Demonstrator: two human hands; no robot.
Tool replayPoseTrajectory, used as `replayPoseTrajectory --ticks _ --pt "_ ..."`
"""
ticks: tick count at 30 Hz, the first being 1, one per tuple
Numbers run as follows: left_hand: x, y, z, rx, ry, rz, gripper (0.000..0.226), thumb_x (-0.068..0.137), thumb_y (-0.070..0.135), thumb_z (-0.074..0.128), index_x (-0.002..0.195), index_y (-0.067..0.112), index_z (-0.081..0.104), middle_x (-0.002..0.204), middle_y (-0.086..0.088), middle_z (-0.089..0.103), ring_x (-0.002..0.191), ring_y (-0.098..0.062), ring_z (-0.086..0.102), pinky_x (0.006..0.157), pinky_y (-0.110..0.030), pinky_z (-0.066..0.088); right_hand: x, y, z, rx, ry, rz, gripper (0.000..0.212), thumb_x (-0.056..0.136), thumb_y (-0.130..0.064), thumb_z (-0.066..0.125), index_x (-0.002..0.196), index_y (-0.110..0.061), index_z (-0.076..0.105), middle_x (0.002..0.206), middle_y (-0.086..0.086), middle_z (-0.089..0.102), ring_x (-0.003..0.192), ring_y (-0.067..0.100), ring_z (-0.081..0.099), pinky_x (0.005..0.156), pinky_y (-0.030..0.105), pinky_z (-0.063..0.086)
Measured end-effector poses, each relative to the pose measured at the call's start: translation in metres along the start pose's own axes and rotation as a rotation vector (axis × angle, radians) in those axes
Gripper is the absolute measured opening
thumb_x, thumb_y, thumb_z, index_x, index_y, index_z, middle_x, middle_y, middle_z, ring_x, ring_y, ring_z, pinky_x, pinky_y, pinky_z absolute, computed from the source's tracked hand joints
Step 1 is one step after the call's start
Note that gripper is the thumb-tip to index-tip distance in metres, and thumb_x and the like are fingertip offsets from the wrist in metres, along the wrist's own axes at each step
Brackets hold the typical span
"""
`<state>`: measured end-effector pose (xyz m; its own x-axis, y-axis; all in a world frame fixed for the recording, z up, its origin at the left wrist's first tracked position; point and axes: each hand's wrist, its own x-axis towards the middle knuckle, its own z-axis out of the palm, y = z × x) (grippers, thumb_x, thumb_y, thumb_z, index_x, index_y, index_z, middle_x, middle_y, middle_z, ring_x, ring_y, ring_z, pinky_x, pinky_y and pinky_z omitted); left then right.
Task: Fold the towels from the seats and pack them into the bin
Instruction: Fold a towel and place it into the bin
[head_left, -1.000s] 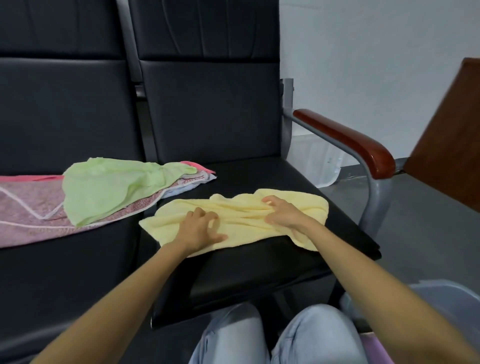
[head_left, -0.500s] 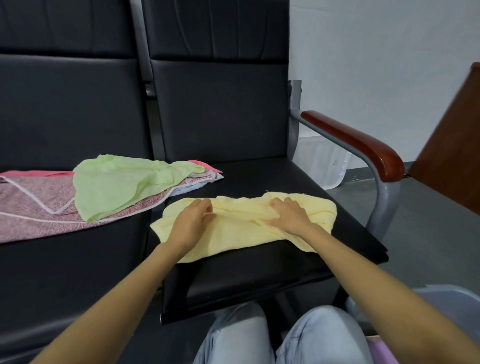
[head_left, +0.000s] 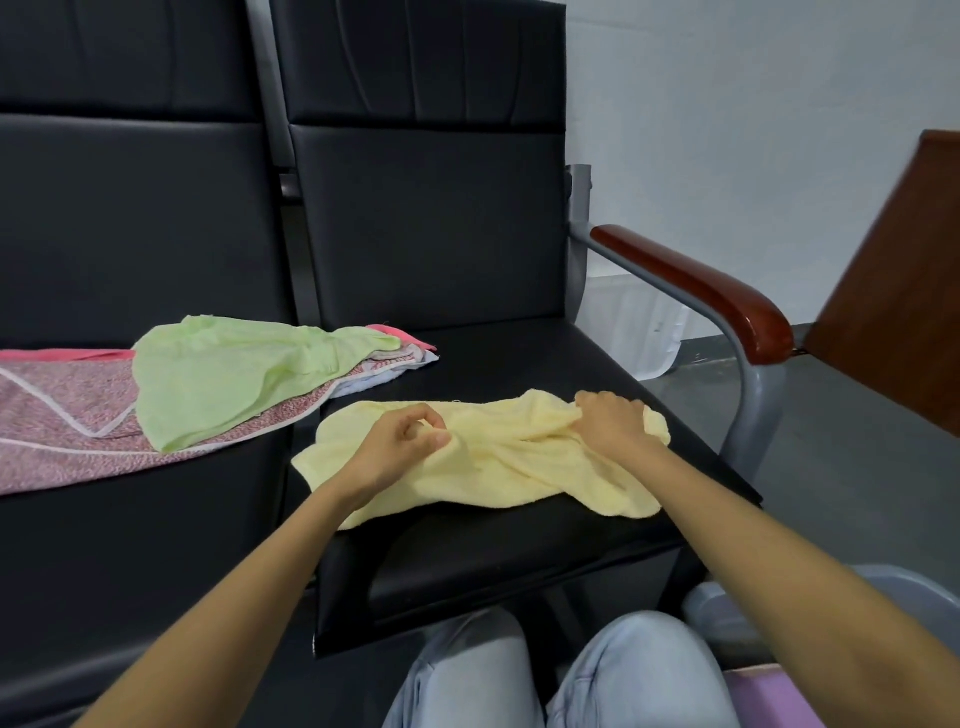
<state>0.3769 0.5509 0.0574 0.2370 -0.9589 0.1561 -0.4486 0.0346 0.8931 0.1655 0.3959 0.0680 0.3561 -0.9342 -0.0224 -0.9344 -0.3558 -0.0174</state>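
A pale yellow towel (head_left: 514, 462) lies crumpled on the right black seat (head_left: 519, 358). My left hand (head_left: 400, 447) pinches a fold near its left middle, fingers curled. At the towel's upper right, my right hand (head_left: 613, 423) grips bunched cloth. On the left seat (head_left: 130, 545) a light green towel (head_left: 228, 379) lies over a pink speckled towel (head_left: 57, 421), with a pale blue cloth (head_left: 384, 374) and a red edge (head_left: 410, 338) under it. The grey bin's rim (head_left: 727, 608) shows at the lower right, and something lilac (head_left: 774, 696) shows inside it.
A wooden armrest (head_left: 701, 291) on a grey metal frame bounds the right seat. A brown wooden panel (head_left: 893, 291) stands at the far right. A translucent plastic container (head_left: 639, 322) sits on the floor behind the armrest. My knees in light jeans (head_left: 561, 675) are at the bottom.
Both hands went from lying on the yellow towel to curling their fingers and gathering cloth. The towel's upper edge has bunched toward the right hand.
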Motion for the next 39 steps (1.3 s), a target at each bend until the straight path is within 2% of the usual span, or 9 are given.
replayPoseTrajectory --ticks 4,9,15,18,22,26,32,35,39 --pt "0.005 0.009 -0.004 0.029 -0.001 0.016 0.011 0.089 0.019 0.062 0.078 0.015 0.060 0.061 0.010 0.045 0.059 -0.002 0.039 0.060 -0.013 0.032 0.001 -0.007 -0.032 0.539 0.061 -0.035 0.040 0.098 -0.026 0.039 0.061 -0.012 0.041 0.065 0.003 0.047 0.062 0.016 0.044 0.064 0.032 0.036" --pt "0.014 0.026 -0.012 -0.016 0.031 0.051 0.008 0.090 0.017 0.060 0.082 0.017 0.061 0.081 0.010 0.061 0.077 -0.003 0.054 0.074 -0.019 0.041 0.020 -0.011 -0.064 1.080 0.090 0.144 0.039 0.098 -0.029 0.036 0.102 0.004 0.057 0.089 0.016 0.060 0.085 0.026 0.053 0.075 0.033 0.041" --pt "0.012 0.013 -0.005 -0.015 0.014 -0.020 0.012 0.091 0.018 0.058 0.079 0.018 0.058 0.067 0.010 0.053 0.068 -0.006 0.047 0.068 -0.020 0.038 0.003 -0.005 -0.031 0.635 0.249 0.036 0.007 0.091 -0.019 0.055 0.090 -0.012 0.052 0.097 0.006 0.058 0.093 0.023 0.055 0.072 0.032 0.043" --pt "0.011 0.011 0.003 -0.024 0.007 -0.041 0.012 0.091 0.018 0.059 0.079 0.014 0.058 0.058 0.009 0.041 0.059 -0.006 0.037 0.059 -0.018 0.031 -0.020 -0.015 -0.020 0.650 -0.114 -0.084 0.030 0.090 -0.036 0.056 0.076 -0.009 0.059 0.068 0.003 0.061 0.068 0.018 0.060 0.060 0.026 0.048" --pt "0.008 0.017 0.006 -0.010 -0.104 -0.037 0.014 0.090 0.016 0.060 0.077 0.018 0.062 0.058 0.010 0.041 0.054 0.001 0.039 0.053 -0.008 0.033 -0.045 -0.025 -0.021 0.355 -0.446 -0.261 0.045 0.078 -0.058 0.063 0.082 -0.017 0.045 0.081 -0.002 0.049 0.071 0.011 0.043 0.061 0.023 0.035" --pt "0.008 0.019 0.005 0.104 -0.235 -0.034 0.019 0.094 0.004 0.049 0.087 0.015 0.064 0.088 -0.002 0.060 0.083 -0.007 0.054 0.074 -0.014 0.040 -0.055 -0.031 -0.009 0.137 -0.400 -0.411 0.028 0.083 -0.021 0.061 0.071 -0.016 0.036 0.073 -0.001 0.038 0.061 0.011 0.031 0.053 0.022 0.026" --pt "0.013 0.024 -0.001 0.414 0.005 0.157 0.011 0.095 0.005 0.047 0.095 0.015 0.052 0.094 -0.004 0.062 0.091 -0.022 0.056 0.081 -0.036 0.045 -0.037 -0.020 -0.037 0.881 -0.101 -0.107 0.028 0.084 -0.003 0.051 0.060 -0.015 0.043 0.068 -0.002 0.045 0.067 0.013 0.045 0.061 0.024 0.037" --pt "0.013 0.043 -0.001 0.330 -0.017 0.234 0.015 0.092 0.004 0.054 0.084 0.016 0.056 0.083 0.004 0.061 0.078 -0.003 0.057 0.073 -0.020 0.045 -0.035 -0.014 -0.050 1.589 -0.153 -0.053 0.033 0.079 -0.002 0.046 0.051 -0.018 0.039 0.061 -0.003 0.042 0.064 0.014 0.041 0.064 0.026 0.037" --pt "0.015 0.071 0.006 0.128 -0.131 0.286 0.016 0.085 0.007 0.065 0.077 0.021 0.065 0.104 0.016 0.058 0.091 0.008 0.055 0.081 -0.008 0.042 -0.041 -0.012 -0.065 1.634 -0.327 -0.215 0.018 0.059 -0.007 0.042 0.047 -0.017 0.034 0.053 -0.005 0.041 0.053 0.010 0.042 0.057 0.026 0.034"
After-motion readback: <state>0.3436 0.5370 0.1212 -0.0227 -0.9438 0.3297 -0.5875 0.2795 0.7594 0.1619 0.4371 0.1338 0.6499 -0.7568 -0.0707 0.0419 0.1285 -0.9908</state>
